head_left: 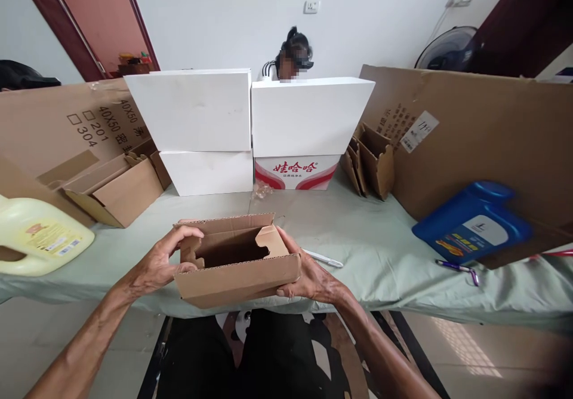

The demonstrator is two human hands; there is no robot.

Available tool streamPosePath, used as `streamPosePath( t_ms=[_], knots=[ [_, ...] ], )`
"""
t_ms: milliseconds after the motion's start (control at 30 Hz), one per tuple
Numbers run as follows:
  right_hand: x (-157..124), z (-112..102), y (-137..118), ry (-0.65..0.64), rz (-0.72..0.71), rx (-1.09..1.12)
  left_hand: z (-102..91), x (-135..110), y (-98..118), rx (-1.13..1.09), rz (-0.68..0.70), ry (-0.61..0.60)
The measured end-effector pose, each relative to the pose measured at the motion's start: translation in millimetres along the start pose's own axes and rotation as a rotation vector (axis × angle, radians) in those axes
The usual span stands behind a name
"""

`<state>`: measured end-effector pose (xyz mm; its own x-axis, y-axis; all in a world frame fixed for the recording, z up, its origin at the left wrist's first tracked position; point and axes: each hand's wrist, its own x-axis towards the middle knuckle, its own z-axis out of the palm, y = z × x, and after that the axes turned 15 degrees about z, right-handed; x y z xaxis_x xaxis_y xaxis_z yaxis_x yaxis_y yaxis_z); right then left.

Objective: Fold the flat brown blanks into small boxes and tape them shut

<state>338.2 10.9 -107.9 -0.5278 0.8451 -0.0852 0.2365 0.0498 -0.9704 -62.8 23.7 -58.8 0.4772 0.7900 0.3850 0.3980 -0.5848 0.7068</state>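
A small brown cardboard box (237, 281) sits between my hands at the front edge of the cloth-covered table, its top open and its inside dark. My left hand (168, 254) grips the left end, thumb and fingers at the notched end flap. At the other end my right hand (308, 273) wraps round the right side, fingers behind and thumb low at the front corner. Just behind my right hand lies a white pen-like tool (323, 259), partly hidden by it.
White boxes (192, 112) and a red-and-white printed carton (295, 173) are stacked at the back, a person behind them. Folded cardboard boxes (129, 190) stand left, more cardboard pieces (376, 160) right. A yellow jug (49, 238), blue bottle (474, 223) and purple pen (456, 266) lie at the sides.
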Motion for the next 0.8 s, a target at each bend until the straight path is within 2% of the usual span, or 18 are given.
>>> streamPosePath(
  t_ms=[67, 200, 333, 433, 567, 667, 733, 800],
  knots=[
    [1, 5, 1, 0.031, -0.012, 0.026, 1.0, -2, -1, -0.119, 0.023, 0.06],
    [2, 7, -2, 0.014, -0.034, 0.068, 4.7, -4, 3, -0.325, 0.066, 0.155],
    [0, 7, -6, -0.006, -0.02, 0.067, 6.8, -5, 7, -0.453, 0.153, 0.178],
    [-5, 6, -7, 0.003, 0.005, 0.056, 6.7, -9, 6, -0.456, 0.175, 0.172],
    [-11, 7, -7, 0.053, 0.023, 0.033, 0.9, -23, 1, -0.289, 0.132, 0.184],
    [-12, 10, -9, 0.073, -0.021, -0.036, -12.8, -31, 5, -0.089, 0.142, 0.129],
    [-11, 15, -9, 0.095, -0.05, -0.076, -23.8, -29, 20, 0.111, 0.172, 0.098],
    [-9, 20, -9, 0.122, -0.079, -0.11, -31.3, -23, 44, 0.347, 0.213, 0.153]
  ],
)
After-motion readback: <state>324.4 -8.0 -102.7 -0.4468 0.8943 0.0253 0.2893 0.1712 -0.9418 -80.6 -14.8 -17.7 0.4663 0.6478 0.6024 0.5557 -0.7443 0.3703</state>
